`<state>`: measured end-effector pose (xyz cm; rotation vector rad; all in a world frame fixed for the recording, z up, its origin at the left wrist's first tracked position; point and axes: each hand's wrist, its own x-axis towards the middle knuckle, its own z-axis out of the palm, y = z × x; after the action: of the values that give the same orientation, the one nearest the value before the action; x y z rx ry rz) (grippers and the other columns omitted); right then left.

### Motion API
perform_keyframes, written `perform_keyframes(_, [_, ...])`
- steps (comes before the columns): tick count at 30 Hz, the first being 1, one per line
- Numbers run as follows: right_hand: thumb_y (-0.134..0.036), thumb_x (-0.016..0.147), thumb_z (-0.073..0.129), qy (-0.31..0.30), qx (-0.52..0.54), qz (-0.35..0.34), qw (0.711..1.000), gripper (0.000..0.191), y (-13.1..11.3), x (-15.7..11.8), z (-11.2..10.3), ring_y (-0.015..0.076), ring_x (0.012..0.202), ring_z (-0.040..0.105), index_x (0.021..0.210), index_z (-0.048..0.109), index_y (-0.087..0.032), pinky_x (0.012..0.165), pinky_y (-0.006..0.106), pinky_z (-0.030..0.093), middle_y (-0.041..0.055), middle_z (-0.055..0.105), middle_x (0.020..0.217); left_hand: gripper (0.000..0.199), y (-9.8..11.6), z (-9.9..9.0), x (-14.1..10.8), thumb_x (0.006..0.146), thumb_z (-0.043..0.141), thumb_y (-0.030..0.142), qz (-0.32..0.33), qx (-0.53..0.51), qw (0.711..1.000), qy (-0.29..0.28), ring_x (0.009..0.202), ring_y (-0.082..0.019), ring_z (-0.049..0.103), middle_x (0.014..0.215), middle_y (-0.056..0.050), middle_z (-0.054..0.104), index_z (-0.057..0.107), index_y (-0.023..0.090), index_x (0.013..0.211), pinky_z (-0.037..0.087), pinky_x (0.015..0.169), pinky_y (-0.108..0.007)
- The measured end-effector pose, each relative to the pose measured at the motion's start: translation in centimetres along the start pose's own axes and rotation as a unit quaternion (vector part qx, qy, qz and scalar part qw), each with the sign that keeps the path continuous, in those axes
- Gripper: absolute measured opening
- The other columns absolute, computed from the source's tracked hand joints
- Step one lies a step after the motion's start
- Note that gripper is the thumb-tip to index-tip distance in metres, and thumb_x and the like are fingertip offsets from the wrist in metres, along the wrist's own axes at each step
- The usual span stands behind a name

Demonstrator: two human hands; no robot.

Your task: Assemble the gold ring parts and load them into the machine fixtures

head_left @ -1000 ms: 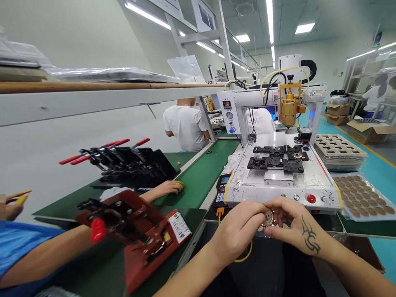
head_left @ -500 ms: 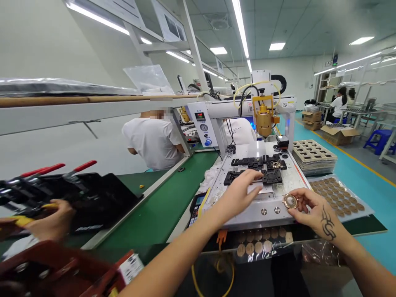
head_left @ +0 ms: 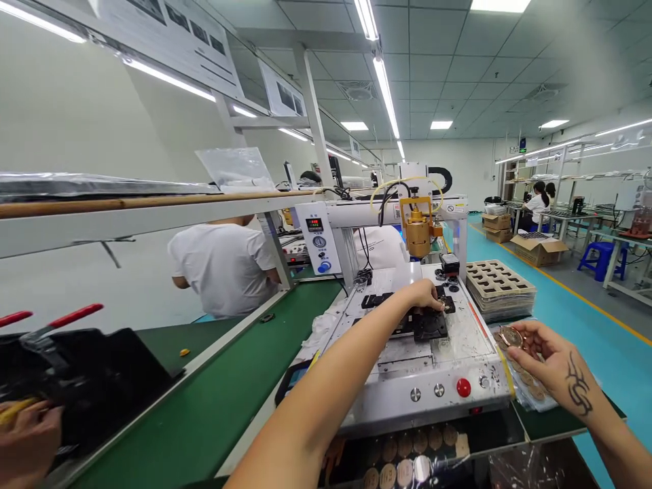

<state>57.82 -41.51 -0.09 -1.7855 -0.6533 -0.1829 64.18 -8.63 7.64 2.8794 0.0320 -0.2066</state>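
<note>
My left hand (head_left: 424,295) reaches across the white bed of the benchtop machine (head_left: 397,370). Its fingers are closed at the back black fixture (head_left: 448,303), on a gold watch case that they mostly hide. A second black fixture block (head_left: 430,327) sits just in front, below the wrist. Off the right side of the machine, my right hand (head_left: 547,350) pinches a rose-gold watch case (head_left: 510,336) by its edge, between thumb and fingers. Above the bed hangs the machine's gold-coloured head (head_left: 418,234), apart from both hands.
Stacked beige trays (head_left: 502,282) stand right of the machine, near bagged round brown discs (head_left: 532,387). A red button (head_left: 463,387) is on the machine's front. At left runs a green bench (head_left: 244,367); a co-worker's hand (head_left: 30,435) works there beside red-handled clamps (head_left: 76,316).
My left hand has moved from above the front fixture to the watch case at the back one. My right hand has shifted right with its watch case. The camera view has tilted up.
</note>
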Motion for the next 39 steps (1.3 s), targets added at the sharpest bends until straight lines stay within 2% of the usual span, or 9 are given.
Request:
perform_keyframes(4, [-0.059,0.084,0.078,-0.008,0.011,-0.02,1.0,0.051,0.4,3.8,1.4,0.0207,0.069,0.06,0.115,0.066,-0.02,0.063,0.035,0.052,0.0019,0.066,0.082,0.027,1.2,-0.1,0.8,0.1,0.071,0.037,-0.011,0.001,1.0,-0.005,0.099,-0.023,0.072,0.113,-0.007,0.073,0.071,0.014,0.113,0.061,0.089,-0.043])
perform_keyframes(8, [-0.059,0.082,0.074,-0.051,0.01,-0.042,0.998,0.051,1.8,8.7,5.1,0.0176,0.067,0.055,0.109,0.062,-0.018,0.061,0.031,0.047,0.0019,0.063,0.083,0.027,1.5,-0.2,-0.6,0.097,0.073,0.038,0.001,-0.05,0.997,0.063,0.096,-0.023,0.072,0.109,-0.007,0.075,0.072,0.014,0.108,0.06,0.086,-0.04])
perform_keyframes(14, [-0.041,0.076,0.083,-0.169,-0.043,-0.071,0.982,0.038,3.2,15.6,9.8,0.0151,0.068,0.052,0.1,0.067,-0.017,0.062,0.028,0.044,-0.0007,0.062,0.078,0.03,-0.2,-2.5,-6.8,0.088,0.071,0.034,0.056,-0.182,0.963,0.189,0.095,-0.021,0.073,0.108,-0.009,0.079,0.071,0.013,0.109,0.056,0.084,-0.029])
perform_keyframes(20, [-0.043,0.096,0.075,-0.313,-0.116,-0.098,0.938,0.028,3.6,18.8,11.3,0.0127,0.065,0.06,0.099,0.069,-0.016,0.063,0.027,0.052,-0.002,0.065,0.082,0.03,-2.1,-2.6,-14.5,0.084,0.071,0.037,0.083,-0.249,0.937,0.23,0.085,-0.018,0.07,0.099,-0.009,0.077,0.067,0.015,0.104,0.056,0.081,-0.031])
perform_keyframes(24, [-0.044,0.099,0.072,-0.339,-0.163,-0.134,0.917,0.028,3.5,18.9,11.3,0.0166,0.077,0.067,0.101,0.072,-0.016,0.074,0.033,0.057,0.0014,0.071,0.09,0.029,-3.4,-1.4,-19.1,0.082,0.073,0.037,0.082,-0.264,0.931,0.237,0.086,-0.019,0.069,0.097,-0.007,0.076,0.067,0.017,0.102,0.057,0.083,-0.035])
perform_keyframes(28, [-0.045,0.101,0.069,-0.311,-0.202,-0.17,0.913,0.028,3.2,18.9,11.6,0.0207,0.093,0.07,0.103,0.073,-0.018,0.09,0.041,0.056,0.0041,0.074,0.101,0.028,-3.6,-0.6,-22.9,0.083,0.071,0.036,0.066,-0.269,0.929,0.247,0.085,-0.018,0.07,0.096,-0.005,0.076,0.067,0.018,0.104,0.058,0.083,-0.036])
perform_keyframes(33, [-0.044,0.094,0.075,-0.238,-0.219,-0.186,0.928,0.025,2.4,18.1,12.0,0.0271,0.093,0.067,0.093,0.079,-0.019,0.09,0.042,0.052,0.0055,0.07,0.084,0.026,-2.0,0.8,-25.6,0.085,0.067,0.032,0.066,-0.268,0.913,0.301,0.08,-0.017,0.067,0.091,-0.003,0.074,0.067,0.019,0.107,0.059,0.076,-0.033])
perform_keyframes(36, [-0.045,0.1,0.064,-0.143,-0.21,-0.191,0.948,0.03,2.3,14.3,10.3,0.0308,0.102,0.064,0.107,0.079,-0.019,0.095,0.043,0.049,0.0118,0.07,0.098,0.021,-1.8,3.1,-27.0,0.087,0.064,0.029,0.063,-0.259,0.908,0.323,0.077,-0.016,0.066,0.088,-0.002,0.072,0.068,0.019,0.105,0.058,0.076,-0.031])
perform_keyframes(39, [-0.048,0.105,0.055,-0.047,-0.205,-0.184,0.96,0.035,3.1,7.2,7.1,0.0306,0.106,0.061,0.118,0.071,-0.02,0.097,0.046,0.048,0.0134,0.066,0.11,0.024,-2.6,6.9,-29.0,0.085,0.068,0.029,0.033,-0.263,0.904,0.335,0.077,-0.017,0.067,0.089,-0.002,0.072,0.069,0.02,0.107,0.058,0.076,-0.031])
